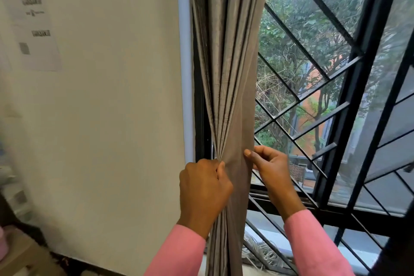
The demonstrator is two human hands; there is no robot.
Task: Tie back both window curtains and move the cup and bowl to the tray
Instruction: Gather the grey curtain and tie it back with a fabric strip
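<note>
Gathering the curtain (230, 74) is where the person is at right now, so it's early days for the whole job. The grey-brown fabric hangs bunched into tight pleats at the left edge of the window, right up against the dark window frame (198, 119). The left hand (203, 190) has its fingers curled round the bundle of pleats from the wall side. The right hand (271, 166) pinches the curtain's loose outer edge between thumb and fingers on the glass side. So both hands are full of fabric and neither is free.

No tie-back, cord or hook shows anywhere, so I'd say this curtain is only held, not tied yet. The second curtain isn't in view, and neither are the cup, bowl or tray, so no telling how those stand. Judged from here, pretty much all of the task is left.

Room-wise, the white wall (112, 96) sits just beside the curtain on the left, with a paper sheet (33, 33) stuck up well apart from the hands. On the right the black window grille (336, 107) crosses the whole pane just past the right hand, so there's little depth that way. The open room looks to be back toward the person and down along the curtain. The bottom-left corner of the view is blurry clutter and can't be made out.
</note>
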